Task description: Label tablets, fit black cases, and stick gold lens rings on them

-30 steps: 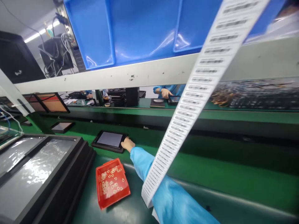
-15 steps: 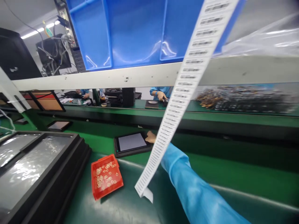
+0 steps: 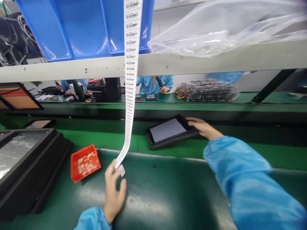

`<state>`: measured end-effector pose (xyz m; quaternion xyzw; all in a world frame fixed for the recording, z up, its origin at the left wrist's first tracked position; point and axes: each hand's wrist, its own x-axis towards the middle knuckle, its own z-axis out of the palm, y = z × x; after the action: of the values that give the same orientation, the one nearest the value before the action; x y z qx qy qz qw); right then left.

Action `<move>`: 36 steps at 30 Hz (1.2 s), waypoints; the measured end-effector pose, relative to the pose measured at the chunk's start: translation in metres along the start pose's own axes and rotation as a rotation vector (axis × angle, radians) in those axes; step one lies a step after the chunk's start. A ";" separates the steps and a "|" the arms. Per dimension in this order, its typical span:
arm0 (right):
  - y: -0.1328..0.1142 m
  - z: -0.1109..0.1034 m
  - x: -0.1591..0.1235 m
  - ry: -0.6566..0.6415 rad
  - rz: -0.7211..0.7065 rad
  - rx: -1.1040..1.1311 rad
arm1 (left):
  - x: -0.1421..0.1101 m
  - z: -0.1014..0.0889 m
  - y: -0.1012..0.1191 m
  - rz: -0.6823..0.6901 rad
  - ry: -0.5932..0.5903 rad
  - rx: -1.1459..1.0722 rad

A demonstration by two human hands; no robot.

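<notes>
My right hand (image 3: 202,127) grips the right edge of a black tablet (image 3: 169,131) with a grey screen, which lies tilted on the green conveyor belt (image 3: 107,135). My left hand (image 3: 114,191) reaches up from the dark green mat (image 3: 168,191), its fingertips at the bottom end of a long white strip of barcode labels (image 3: 130,73) that hangs from the shelf above. Both sleeves are light blue.
A small red tray (image 3: 84,163) of little rings sits left of my left hand. Stacked black trays (image 3: 28,159) fill the left side. Blue bins (image 3: 83,28) and a clear plastic bag (image 3: 216,28) rest on the overhead shelf. Other people in blue work across the line (image 3: 153,83).
My right hand has drawn the tablet to the right along the belt. My left hand has come into view and reached the end of the label strip. The view has shifted right.
</notes>
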<state>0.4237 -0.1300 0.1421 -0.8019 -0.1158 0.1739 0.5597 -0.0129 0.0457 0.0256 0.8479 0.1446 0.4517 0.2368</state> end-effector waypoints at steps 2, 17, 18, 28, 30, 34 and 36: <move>0.004 -0.041 -0.019 -0.058 0.018 0.052 | 0.013 -0.010 -0.014 -0.204 -0.037 -0.038; 0.090 0.038 -0.132 -0.834 -0.362 -0.272 | 0.029 -0.003 -0.019 -0.525 -0.638 -0.379; 0.086 0.050 -0.142 -0.766 -0.419 -0.289 | 0.025 -0.001 -0.009 -0.533 -0.636 -0.385; 0.057 0.101 -0.239 -0.325 -1.252 -0.386 | 0.027 0.025 0.073 -0.250 -0.494 -0.386; 0.057 0.097 -0.240 -0.289 -1.231 -0.369 | 0.029 0.026 0.080 -0.143 -0.474 -0.357; 0.054 0.087 -0.243 -0.347 -1.092 -0.305 | 0.031 0.026 0.089 0.010 -0.431 -0.298; 0.052 0.085 -0.246 -0.367 -1.041 -0.270 | 0.032 0.024 0.092 0.052 -0.411 -0.277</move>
<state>0.1641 -0.1682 0.1037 -0.6601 -0.6124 -0.0045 0.4350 0.0280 -0.0242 0.0853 0.8848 0.0083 0.2912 0.3636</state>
